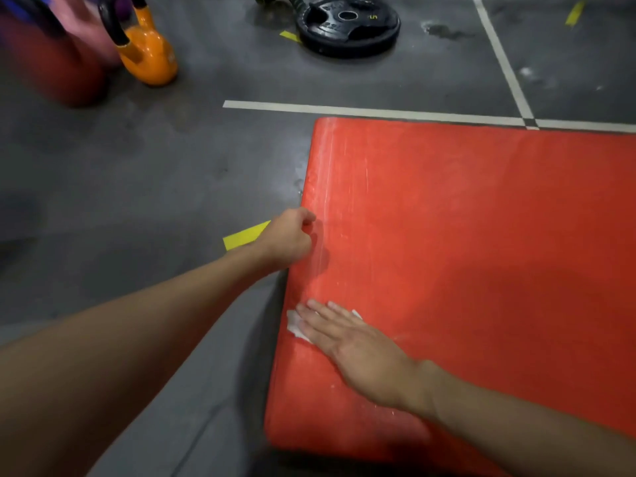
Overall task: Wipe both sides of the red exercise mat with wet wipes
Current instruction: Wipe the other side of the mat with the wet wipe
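The red exercise mat point(481, 253) lies flat on the floor under both hands; the left hand point(287, 239) is curled over its near side edge, and just beside it the right hand point(354, 349) presses a wet wipe point(296, 325) flat. It looks thick, padded and floppy, probably best lifted by that edge for turning.

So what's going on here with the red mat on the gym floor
A person is cleaning a red exercise mat lying on the floor. The right hand presses a white wet wipe flat against the mat near its left edge. The left hand grips that same edge further up. An orange kettlebell and a black weight plate sit beyond the mat.
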{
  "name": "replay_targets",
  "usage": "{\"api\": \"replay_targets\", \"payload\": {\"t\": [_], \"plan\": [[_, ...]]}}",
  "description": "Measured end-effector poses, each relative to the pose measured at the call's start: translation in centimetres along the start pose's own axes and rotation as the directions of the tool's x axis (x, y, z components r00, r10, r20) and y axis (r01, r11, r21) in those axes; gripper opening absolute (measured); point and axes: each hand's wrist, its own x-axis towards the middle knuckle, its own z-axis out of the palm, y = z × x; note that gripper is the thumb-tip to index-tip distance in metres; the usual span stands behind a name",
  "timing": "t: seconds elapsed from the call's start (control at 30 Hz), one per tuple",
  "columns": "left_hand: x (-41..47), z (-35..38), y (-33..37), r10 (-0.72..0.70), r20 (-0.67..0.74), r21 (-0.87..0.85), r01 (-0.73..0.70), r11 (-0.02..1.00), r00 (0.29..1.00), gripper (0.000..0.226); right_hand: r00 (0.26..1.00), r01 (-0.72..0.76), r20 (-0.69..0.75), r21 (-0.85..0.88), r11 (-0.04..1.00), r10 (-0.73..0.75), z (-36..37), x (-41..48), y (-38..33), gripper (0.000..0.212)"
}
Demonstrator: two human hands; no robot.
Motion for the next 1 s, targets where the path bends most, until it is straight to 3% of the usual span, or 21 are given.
{"api": "replay_targets", "payload": {"t": [0.1,0.2,0.27,0.33,0.4,0.47,0.53,0.6,0.7,0.77,0.83,1.0], "plan": [[-1.3,-0.2,0.0,0.042,0.055,0.064,-0.046,0.997,0.998,0.045,0.988,0.118,0.097,-0.01,0.993,-0.116,1.2,-2.9,-1.9,0.069],[-2.5,0.1,0.0,0.098,0.103,0.11,-0.109,0.988,0.99,0.046,0.939,0.323,0.191,-0.198,0.926,-0.286,1.9,-5.7,-2.4,0.062],[-3.0,0.5,0.0,0.15,0.137,0.141,-0.169,0.976,0.979,0.04,0.93,0.345,0.227,-0.255,0.903,-0.291,1.4,-5.9,-1.5,0.064],[-3.3,1.0,-0.2,0.201,0.171,0.168,-0.23,0.959,0.965,0.033,0.98,0.184,0.132,-0.314,0.931,-0.149,0.1,-4.4,0.6,0.065],[-3.3,1.2,-0.5,0.228,0.196,0.212,-0.268,0.94,0.954,0.033,0.981,-0.192,-0.102,-0.333,0.923,0.167,-1.9,-2.4,4.0,0.062],[-3.1,1.3,-0.8,0.238,0.217,0.269,-0.292,0.918,0.947,0.038,0.833,-0.548,-0.248,-0.253,0.797,0.494,-3.8,-1.5,7.4,0.062],[-2.7,1.3,-1.0,0.24,0.222,0.329,-0.304,0.894,0.945,0.044,0.724,-0.681,-0.281,-0.154,0.716,0.629,-4.0,-1.2,8.4,0.062],[-2.1,1.4,-0.7,0.248,0.194,0.412,-0.309,0.857,0.949,0.045,0.771,-0.622,-0.293,-0.158,0.767,0.565,-2.8,-0.9,6.7,0.064],[-1.0,2.1,0.3,0.31,0.149,0.409,-0.344,0.845,0.939,0.048,0.947,-0.318,-0.149,-0.283,0.905,0.286,-1.2,-2.0,4.0,0.063],[-0.3,3.1,1.2,0.36,0.169,0.36,-0.398,0.844,0.917,0.053,0.945,-0.326,-0.121,-0.307,0.894,0.303,-2.3,-2.8,6.3,0.063],[0.4,4.1,2.1,0.399,0.203,0.352,-0.447,0.822,0.894,0.055,0.858,-0.511,-0.193,-0.247,0.823,0.475,-3.9,-4.0,9.8,0.063],[1.7,6.5,5.5,0.484,0.277,0.338,-0.555,0.76,0.83,0.054,0.534,-0.838,-0.329,-0.082,0.54,0.779,-5.3,-10.0,15.8,0.062]]}}
